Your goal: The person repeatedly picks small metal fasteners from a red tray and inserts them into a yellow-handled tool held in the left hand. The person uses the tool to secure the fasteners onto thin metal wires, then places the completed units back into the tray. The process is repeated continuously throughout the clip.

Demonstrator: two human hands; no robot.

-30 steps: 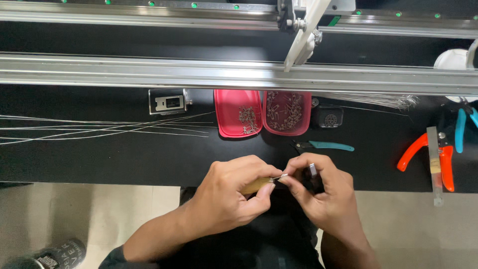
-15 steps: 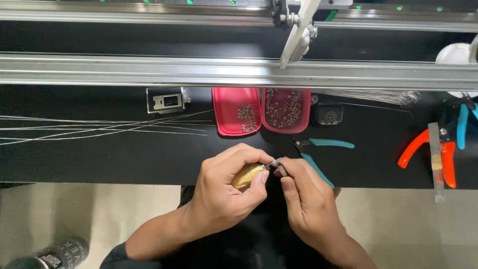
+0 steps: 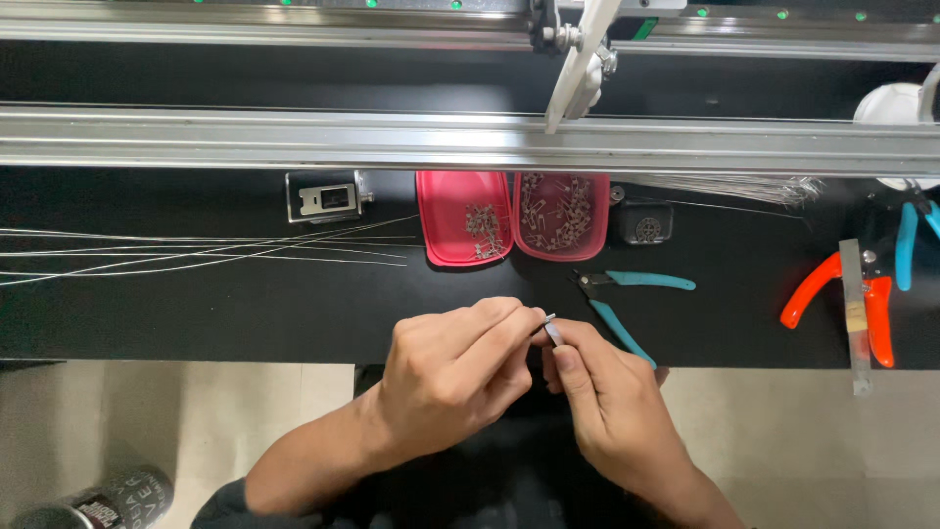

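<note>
My left hand [image 3: 455,370] and my right hand [image 3: 607,402] meet at the near edge of a black worktable [image 3: 245,313]. Between their fingertips they pinch a small silvery metal piece [image 3: 551,327]. The left hand's fingers are curled; whether it hides anything else in the palm I cannot tell. Just beyond the right hand lie teal-handled cutters [image 3: 627,299]. Further back sits an open pink case [image 3: 514,216] with small metal pins in both halves.
Thin wires [image 3: 196,250] lie across the table's left part. Orange-handled pliers [image 3: 842,294] and a blue-handled tool [image 3: 911,240] lie at the right. An aluminium rail [image 3: 392,137] runs above the table. A small metal device [image 3: 328,196] and a black block [image 3: 641,223] stand near the case.
A yellowish piece seen in my left hand earlier is no longer visible. Both hands stay together over the table edge, with the small metal piece now showing between the fingertips.
</note>
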